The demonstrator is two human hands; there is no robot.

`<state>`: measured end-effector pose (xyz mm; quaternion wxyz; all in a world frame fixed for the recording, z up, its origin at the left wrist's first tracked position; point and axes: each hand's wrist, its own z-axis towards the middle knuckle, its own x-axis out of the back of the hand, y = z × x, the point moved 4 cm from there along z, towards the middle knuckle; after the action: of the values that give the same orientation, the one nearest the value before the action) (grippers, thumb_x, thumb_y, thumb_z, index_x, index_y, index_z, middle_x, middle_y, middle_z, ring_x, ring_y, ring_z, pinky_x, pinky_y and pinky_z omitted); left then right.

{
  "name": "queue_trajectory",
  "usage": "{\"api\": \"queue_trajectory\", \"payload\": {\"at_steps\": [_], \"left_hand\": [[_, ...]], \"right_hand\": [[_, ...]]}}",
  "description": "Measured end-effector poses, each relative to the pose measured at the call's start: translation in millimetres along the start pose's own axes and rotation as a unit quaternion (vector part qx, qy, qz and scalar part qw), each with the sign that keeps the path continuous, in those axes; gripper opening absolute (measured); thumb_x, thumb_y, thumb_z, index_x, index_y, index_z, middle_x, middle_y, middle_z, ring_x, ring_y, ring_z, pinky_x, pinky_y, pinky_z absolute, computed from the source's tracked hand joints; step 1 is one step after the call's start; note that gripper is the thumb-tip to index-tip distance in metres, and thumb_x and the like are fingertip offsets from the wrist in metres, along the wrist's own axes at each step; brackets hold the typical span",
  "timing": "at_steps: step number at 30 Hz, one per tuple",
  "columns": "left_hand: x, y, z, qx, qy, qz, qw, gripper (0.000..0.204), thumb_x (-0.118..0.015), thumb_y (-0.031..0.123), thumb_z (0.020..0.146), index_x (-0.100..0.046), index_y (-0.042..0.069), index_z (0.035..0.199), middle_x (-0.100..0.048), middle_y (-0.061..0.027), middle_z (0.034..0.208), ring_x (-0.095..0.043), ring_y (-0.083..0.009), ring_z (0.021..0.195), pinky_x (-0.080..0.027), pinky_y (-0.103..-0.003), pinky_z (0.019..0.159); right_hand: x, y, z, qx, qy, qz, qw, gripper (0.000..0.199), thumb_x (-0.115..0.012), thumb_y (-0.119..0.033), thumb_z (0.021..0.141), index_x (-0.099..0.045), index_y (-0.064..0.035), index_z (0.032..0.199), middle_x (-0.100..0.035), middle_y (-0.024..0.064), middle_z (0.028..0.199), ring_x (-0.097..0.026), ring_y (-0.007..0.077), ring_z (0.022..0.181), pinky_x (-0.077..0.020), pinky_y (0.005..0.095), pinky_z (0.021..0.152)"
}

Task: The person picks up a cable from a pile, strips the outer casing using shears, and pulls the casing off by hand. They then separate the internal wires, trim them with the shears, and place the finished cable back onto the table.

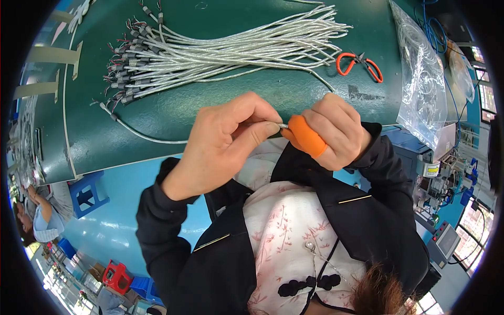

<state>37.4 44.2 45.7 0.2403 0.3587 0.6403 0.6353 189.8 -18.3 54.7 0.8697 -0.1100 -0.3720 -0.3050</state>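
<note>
Both of my hands are raised close together over the near edge of the green table. My left hand [218, 142] pinches a thin silvery cable between thumb and forefinger. My right hand [336, 131], with an orange cover on a finger, is closed round the same stretch of cable. Only a short piece shows between the hands. To the left, a silvery cable [149, 138] runs out from behind my left hand to a grey connector end with fine wires on the table. Beyond my hands lies a large bundle of similar silvery cables [226, 55], their grey connector ends toward the left.
Red-handled cutters [375, 71] lie open right of the bundle. A clear plastic bag [420, 73] covers the table's right end. A blue stool [86, 194] stands at the left, near another person [47, 215]. A red stool [116, 277] is at lower left.
</note>
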Motion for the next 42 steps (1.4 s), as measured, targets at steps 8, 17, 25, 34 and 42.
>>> {"api": "queue_trajectory", "payload": {"at_steps": [8, 17, 25, 34, 42], "left_hand": [[-22, -13, -5, -0.023, 0.08, -0.245, 0.966, 0.008, -0.054, -0.001, 0.09, -0.055, 0.0, 0.097, -0.059, -0.0028, 0.088, -0.056, -0.0079, 0.077, -0.045, -0.021, 0.07], [-20, -12, -5, -0.073, 0.118, -0.245, 0.959, 0.012, -0.055, -0.004, 0.088, -0.056, -0.001, 0.099, -0.058, -0.004, 0.089, -0.056, -0.0098, 0.08, -0.046, -0.022, 0.071], [-9, -3, -4, -0.127, 0.133, -0.015, 0.983, 0.015, -0.06, -0.007, 0.082, -0.061, 0.001, 0.095, -0.058, -0.007, 0.087, -0.056, -0.0124, 0.076, -0.047, -0.024, 0.064], [-16, 2, -8, -0.206, 0.197, 0.111, 0.952, 0.015, -0.062, -0.008, 0.079, -0.06, 0.0, 0.092, -0.056, -0.0085, 0.086, -0.052, -0.0127, 0.072, -0.043, -0.023, 0.062], [-28, -10, -8, -0.187, 0.304, 0.014, 0.934, 0.014, -0.064, -0.006, 0.08, -0.058, 0.0, 0.091, -0.057, -0.0078, 0.084, -0.051, -0.0097, 0.063, -0.044, -0.02, 0.054]], "right_hand": [[-2, -6, -7, -0.073, 0.089, -0.034, 0.993, 0.029, -0.076, -0.006, 0.063, -0.06, 0.0077, 0.083, -0.056, 0.0119, 0.073, -0.053, 0.0216, 0.057, -0.0385, 0.0296, 0.045], [-3, 6, -5, -0.201, 0.057, 0.099, 0.973, 0.04, -0.078, -0.017, 0.068, -0.059, 0.0064, 0.095, -0.059, 0.0088, 0.079, -0.055, 0.0218, 0.062, -0.0439, 0.0292, 0.052], [1, 19, -6, -0.296, -0.01, 0.267, 0.917, 0.035, -0.076, -0.014, 0.071, -0.059, 0.002, 0.097, -0.059, 0.0091, 0.078, -0.056, 0.0218, 0.062, -0.0445, 0.0288, 0.054], [-11, 14, -14, -0.308, -0.009, 0.332, 0.891, 0.024, -0.071, -0.001, 0.073, -0.058, 0.0027, 0.093, -0.06, 0.0099, 0.08, -0.056, 0.0233, 0.06, -0.0441, 0.029, 0.053], [-13, -9, -4, -0.191, 0.144, 0.023, 0.971, 0.024, -0.07, 0.005, 0.071, -0.058, 0.0051, 0.092, -0.06, 0.0104, 0.081, -0.056, 0.024, 0.063, -0.0449, 0.0306, 0.053]]}}
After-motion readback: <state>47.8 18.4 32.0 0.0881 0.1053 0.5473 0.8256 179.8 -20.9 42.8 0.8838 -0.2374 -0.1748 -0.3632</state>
